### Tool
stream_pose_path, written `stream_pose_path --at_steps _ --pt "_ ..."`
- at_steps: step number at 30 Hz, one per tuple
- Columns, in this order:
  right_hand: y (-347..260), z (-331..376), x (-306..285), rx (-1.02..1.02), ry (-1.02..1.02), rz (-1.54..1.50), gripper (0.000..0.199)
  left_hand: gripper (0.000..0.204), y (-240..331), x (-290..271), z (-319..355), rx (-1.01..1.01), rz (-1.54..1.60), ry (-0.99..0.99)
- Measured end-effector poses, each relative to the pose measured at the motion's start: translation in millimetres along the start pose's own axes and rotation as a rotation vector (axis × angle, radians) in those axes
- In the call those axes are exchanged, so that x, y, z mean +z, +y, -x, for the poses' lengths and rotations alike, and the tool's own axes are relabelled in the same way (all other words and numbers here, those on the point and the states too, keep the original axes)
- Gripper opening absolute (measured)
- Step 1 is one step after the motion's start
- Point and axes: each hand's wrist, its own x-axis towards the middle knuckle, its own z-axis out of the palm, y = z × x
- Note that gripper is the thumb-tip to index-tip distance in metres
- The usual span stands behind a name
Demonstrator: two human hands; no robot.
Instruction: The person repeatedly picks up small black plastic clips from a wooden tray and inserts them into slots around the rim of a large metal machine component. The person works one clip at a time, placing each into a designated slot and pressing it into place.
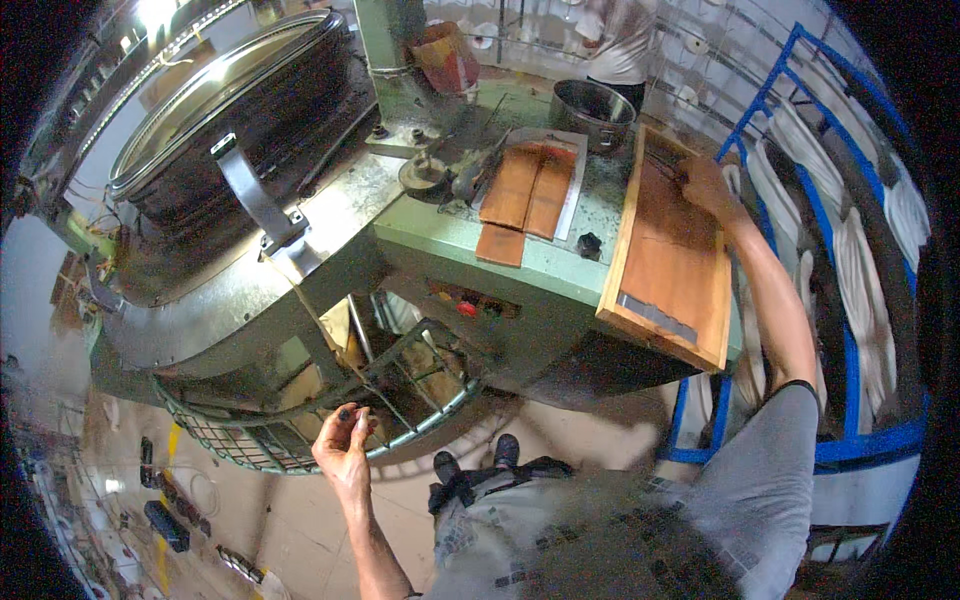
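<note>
My left hand (345, 445) is raised above the green wire guard (250, 450), thumb and fingers pinched together. Something small and dark shows at its fingertips, too small to name. At the right, my right hand (708, 188) reaches over the far end of a shallow wooden tray (612, 270). Its fingers curl down beside dark thin pieces (662, 160) lying there; what they grip, if anything, is hidden. More dark grey strips (657, 316) lie in a row along the tray's near end.
Brown flat boards (528, 190) lie on the green bench left of the tray, with a metal pot (592, 112) behind. A big round machine (235, 110) fills the left. Blue racks (850, 300) with white cloth stand right. Another person (612, 45) is at the back.
</note>
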Motion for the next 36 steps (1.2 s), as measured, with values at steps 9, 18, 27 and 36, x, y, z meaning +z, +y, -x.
stream_pose_path --at_steps 9,18,27,36 --pt "-29.3 11.4 -41.6 0.068 -0.029 -0.232 0.022 0.023 15.8 11.8 -14.7 -0.034 -0.075 -0.133" --pt "-204.3 46.0 -218.4 -0.284 0.411 -0.317 0.016 0.029 112.7 89.8 -22.8 0.033 0.175 -0.352" --pt "-478.9 54.0 -237.1 -0.521 0.567 -0.569 0.029 0.025 183.7 47.3 -73.8 0.180 0.733 -0.357" --pt "-738.8 -73.7 -186.2 -0.265 0.308 -1.231 0.019 0.018 178.0 -184.6 -251.1 0.394 0.519 -0.384"
